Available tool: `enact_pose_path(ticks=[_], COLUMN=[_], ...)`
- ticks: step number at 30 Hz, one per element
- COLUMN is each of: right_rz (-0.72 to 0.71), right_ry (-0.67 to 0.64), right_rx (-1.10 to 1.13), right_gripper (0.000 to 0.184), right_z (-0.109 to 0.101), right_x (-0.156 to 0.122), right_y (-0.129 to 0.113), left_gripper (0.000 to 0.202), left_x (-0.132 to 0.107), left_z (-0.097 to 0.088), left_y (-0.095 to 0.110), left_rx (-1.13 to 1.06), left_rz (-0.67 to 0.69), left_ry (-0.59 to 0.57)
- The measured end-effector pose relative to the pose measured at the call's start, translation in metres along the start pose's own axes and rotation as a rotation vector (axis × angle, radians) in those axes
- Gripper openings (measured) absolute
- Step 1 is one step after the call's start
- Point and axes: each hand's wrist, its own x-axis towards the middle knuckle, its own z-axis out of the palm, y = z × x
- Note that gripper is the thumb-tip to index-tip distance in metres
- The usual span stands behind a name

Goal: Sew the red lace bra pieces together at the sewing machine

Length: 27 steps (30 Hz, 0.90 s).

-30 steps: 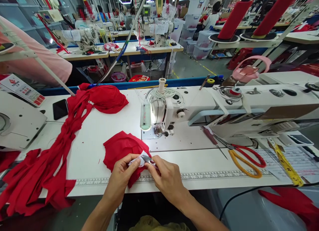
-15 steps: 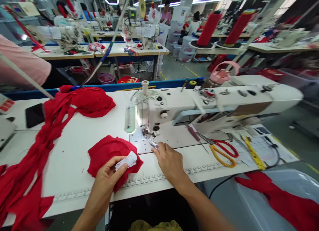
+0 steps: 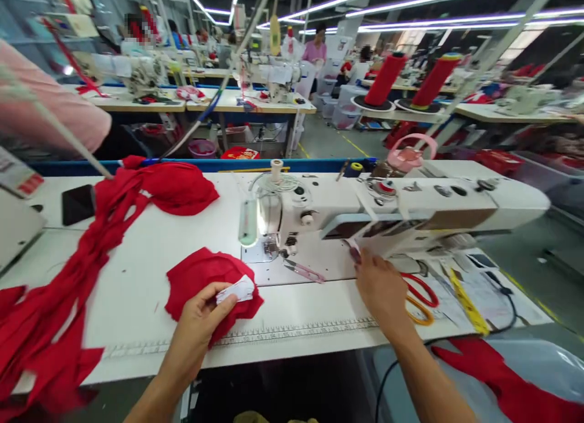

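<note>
My left hand [image 3: 201, 313] pinches a small white stack of labels [image 3: 236, 290] between thumb and fingers. The labels rest over a red fabric piece [image 3: 196, 283] lying on the sewing table. My right hand [image 3: 382, 289] is on the machine bed, its fingertips closed around the purple handle of a thin tool [image 3: 355, 252]; the hand hides the tool's shaft. Pink-handled thread snips [image 3: 306, 271] lie between my hands, in front of the sewing machine's needle area [image 3: 272, 246]. Beside my right hand are scissors [image 3: 422, 289] with red and orange handles, partly covered by it.
The sewing machine [image 3: 337, 198] spans the table's back right. A long red fabric heap [image 3: 98, 240] runs down the left, near a phone [image 3: 77, 205]. A yellow tape measure [image 3: 469, 304] lies right; below is a plastic bin [image 3: 538, 344] with red cloth.
My right hand has let go of the thread snips on the machine bed and moved right to the purple-handled tool. My left hand keeps the white labels over the red fabric.
</note>
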Motion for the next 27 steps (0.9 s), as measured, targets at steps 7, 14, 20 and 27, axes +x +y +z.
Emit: enact_pose_path(ticks=[7,14,20,27], right_rz=[-0.294,-0.108,-0.285,-0.583], right_ry=[0.041,-0.141,-0.443,-0.087], right_rx=[0.818,1.729,1.751,1.245], right_gripper=[0.024,0.012,0.019,0.028], right_z=[-0.040,-0.085,-0.075,-0.072], right_x=[-0.044,-0.086,-0.085,-0.089], right_y=[0.009,-0.037,-0.099,-0.122], left_gripper=[0.035,0.031,0.032,0.033], left_x=[-0.003,-0.003,-0.007,-0.010], left_z=[-0.001,-0.001,-0.003,-0.002], left_y=[0.001,0.000,-0.001,0.004], left_rx=[-0.028,-0.064,-0.033,-0.049], left_rz=[0.054,0.033,0.068,0.070], left_ry=[-0.083,-0.092,-0.086,-0.057])
